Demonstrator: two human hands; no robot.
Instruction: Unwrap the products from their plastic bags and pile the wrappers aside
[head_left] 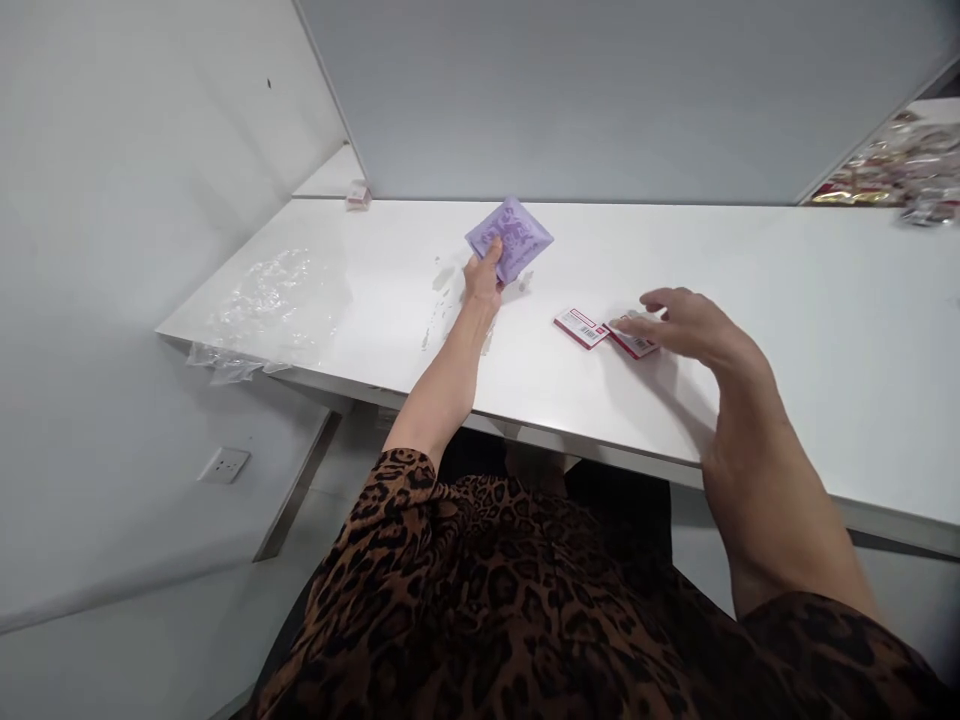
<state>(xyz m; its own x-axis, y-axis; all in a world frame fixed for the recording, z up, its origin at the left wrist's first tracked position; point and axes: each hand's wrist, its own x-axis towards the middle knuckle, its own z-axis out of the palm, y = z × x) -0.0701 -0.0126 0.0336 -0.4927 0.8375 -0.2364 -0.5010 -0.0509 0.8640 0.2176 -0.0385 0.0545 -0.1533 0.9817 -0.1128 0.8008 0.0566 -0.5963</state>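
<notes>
A flat purple packet (525, 238) with a darker printed pattern is gripped at its near corner by my left hand (482, 278), the thumb lying across its face. It is held over the white table (787, 270). To the right, two small white-and-red cards or flat boxes with barcodes lie side by side: the left one (579, 328) is fully visible, and the right one (636, 342) is partly covered by my right hand (694, 325). That hand hovers with thumb and fingers apart; whether the thumb touches the right one I cannot tell.
Crumpled clear plastic (266, 305) covers the table's left end and hangs over the front edge. A grey panel (570, 100) borders the back. One small box (358, 195) stands at the back left corner. Shiny wrapped packets (907, 165) are heaped at the far right.
</notes>
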